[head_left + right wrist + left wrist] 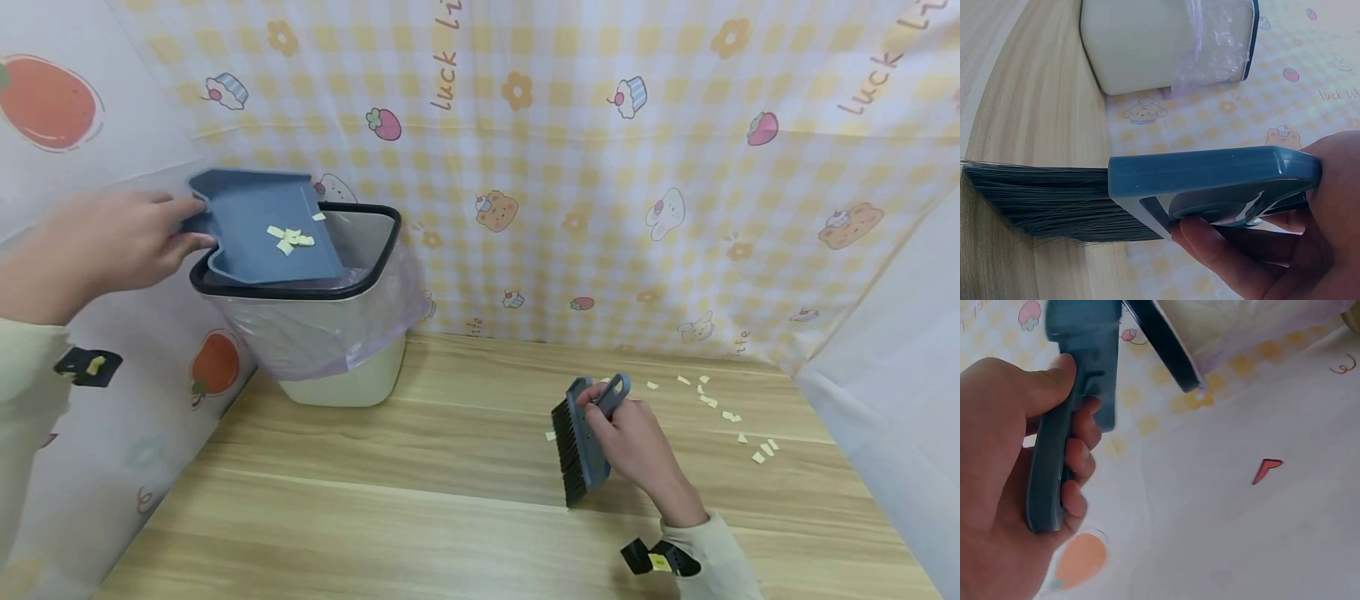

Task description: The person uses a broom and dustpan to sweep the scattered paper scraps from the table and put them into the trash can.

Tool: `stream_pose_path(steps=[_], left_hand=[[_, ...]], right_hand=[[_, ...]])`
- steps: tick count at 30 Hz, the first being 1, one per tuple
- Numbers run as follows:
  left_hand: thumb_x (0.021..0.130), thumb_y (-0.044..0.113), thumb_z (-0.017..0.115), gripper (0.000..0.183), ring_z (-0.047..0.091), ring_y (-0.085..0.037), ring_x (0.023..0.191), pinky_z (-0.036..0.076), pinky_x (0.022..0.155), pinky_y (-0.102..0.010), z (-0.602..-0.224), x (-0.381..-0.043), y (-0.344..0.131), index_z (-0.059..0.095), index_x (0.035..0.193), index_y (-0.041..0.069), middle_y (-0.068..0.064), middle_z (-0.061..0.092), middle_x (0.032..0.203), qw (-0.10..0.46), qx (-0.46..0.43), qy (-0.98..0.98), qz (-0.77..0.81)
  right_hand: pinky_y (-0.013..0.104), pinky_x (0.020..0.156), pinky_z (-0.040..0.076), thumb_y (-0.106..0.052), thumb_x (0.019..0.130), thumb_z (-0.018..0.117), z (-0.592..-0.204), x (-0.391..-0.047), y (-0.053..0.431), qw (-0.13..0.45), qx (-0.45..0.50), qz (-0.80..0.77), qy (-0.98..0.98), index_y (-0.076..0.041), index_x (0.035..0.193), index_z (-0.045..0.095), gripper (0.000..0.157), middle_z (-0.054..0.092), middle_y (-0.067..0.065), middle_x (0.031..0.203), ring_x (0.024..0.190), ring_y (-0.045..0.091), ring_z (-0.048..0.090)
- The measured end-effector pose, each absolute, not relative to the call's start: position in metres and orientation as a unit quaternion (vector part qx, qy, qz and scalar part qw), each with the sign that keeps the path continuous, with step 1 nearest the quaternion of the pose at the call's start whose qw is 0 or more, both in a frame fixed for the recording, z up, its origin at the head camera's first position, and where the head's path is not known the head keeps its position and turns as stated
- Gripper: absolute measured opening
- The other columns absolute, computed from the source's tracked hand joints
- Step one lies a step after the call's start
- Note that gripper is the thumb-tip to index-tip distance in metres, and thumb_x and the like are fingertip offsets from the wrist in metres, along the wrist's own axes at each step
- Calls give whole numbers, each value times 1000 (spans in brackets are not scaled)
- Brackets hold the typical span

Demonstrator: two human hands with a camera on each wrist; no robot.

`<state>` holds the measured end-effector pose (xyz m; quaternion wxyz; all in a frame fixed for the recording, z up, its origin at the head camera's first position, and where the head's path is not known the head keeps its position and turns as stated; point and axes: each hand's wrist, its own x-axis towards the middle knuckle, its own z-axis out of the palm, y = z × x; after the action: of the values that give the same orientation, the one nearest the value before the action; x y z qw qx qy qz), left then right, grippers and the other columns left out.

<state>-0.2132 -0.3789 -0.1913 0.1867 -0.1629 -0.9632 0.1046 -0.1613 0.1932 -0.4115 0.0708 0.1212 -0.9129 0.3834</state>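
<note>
My left hand (146, 237) grips the handle of a blue dustpan (258, 217), its fingers wrapped round it in the left wrist view. The dustpan is over the mouth of a white trash bin (341, 375) with a black rim and a lilac liner bag (322, 329). Several pale yellow paper scraps (288, 239) lie on the pan, one at its front edge. On the right, my right hand (630, 437) holds a blue hand brush (592, 442) by its handle, dark bristles (1054, 200) facing left, low over the wooden table.
More pale scraps (708, 401) are scattered on the wooden tabletop (450, 483) right of the brush, and one scrap (551, 436) shows left of the bristles. A patterned cloth (555, 167) hangs behind, with white cloth walls (892, 375) at both sides.
</note>
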Motion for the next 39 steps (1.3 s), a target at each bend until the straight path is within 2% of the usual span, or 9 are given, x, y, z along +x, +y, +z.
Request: stream_pose_path(steps=[3,9,22,26,28,30,33,37,39], left_hand=[[86,5,89,46,59,-38,64,57,61,-60,-188,-214,-372,66,121,-15,-30,64,86,257,-226,-931,127],[66,-1,98,58,67,-48,84,57,73,-61,-181,-214,-359,72,117,-9,-31,68,94,357,-328,-853,193],[81,10,88,47,67,-47,78,53,64,-56,-182,-216,-349,68,120,-7,-30,68,93,386,-364,-828,182],[108,28,65,39,65,-46,74,52,60,-55,-186,-217,-351,65,122,-9,-30,66,90,386,-370,-827,173],[119,41,41,57,64,-46,74,51,59,-56,-187,-218,-351,65,123,-10,-31,66,89,390,-371,-826,167],[121,52,20,77,64,-46,72,51,59,-56,-188,-218,-350,64,123,-12,-31,65,88,394,-370,-824,169],[120,54,16,82,64,-46,72,50,59,-56,-189,-218,-350,65,122,-13,-31,64,88,396,-367,-824,173],[108,21,69,34,66,-48,82,54,69,-59,-188,-214,-351,68,124,-9,-31,67,95,371,-358,-836,189],[87,7,88,44,67,-48,89,56,77,-60,-188,-213,-351,71,126,-7,-31,68,100,360,-357,-840,195]], right_hand=[[27,48,33,-10,109,57,-412,-162,193,72,122,384,-912,-6,116,78,23,36,-13,54,48,5,27],[28,49,34,-9,109,56,-412,-162,192,73,125,385,-911,-5,116,78,23,38,-12,54,49,5,27],[28,50,34,-10,109,57,-412,-161,192,69,123,384,-912,-5,116,78,22,38,-11,55,50,5,28],[28,49,34,-9,109,57,-411,-161,192,70,125,384,-912,-5,116,77,22,38,-11,55,50,5,27],[28,50,34,-9,109,57,-411,-161,192,70,125,384,-912,-5,116,77,22,38,-11,55,50,5,27],[28,50,34,-9,109,56,-411,-161,192,69,125,385,-912,-5,117,77,22,37,-11,55,50,5,27],[28,49,33,-9,109,56,-411,-161,193,67,124,386,-912,-5,117,77,23,36,-11,55,50,5,27],[27,48,32,-9,109,56,-410,-161,193,66,126,389,-910,-4,117,77,23,35,-12,54,49,5,25],[27,47,31,-9,109,56,-410,-160,193,66,128,390,-910,-4,117,77,23,34,-12,54,48,5,25]])
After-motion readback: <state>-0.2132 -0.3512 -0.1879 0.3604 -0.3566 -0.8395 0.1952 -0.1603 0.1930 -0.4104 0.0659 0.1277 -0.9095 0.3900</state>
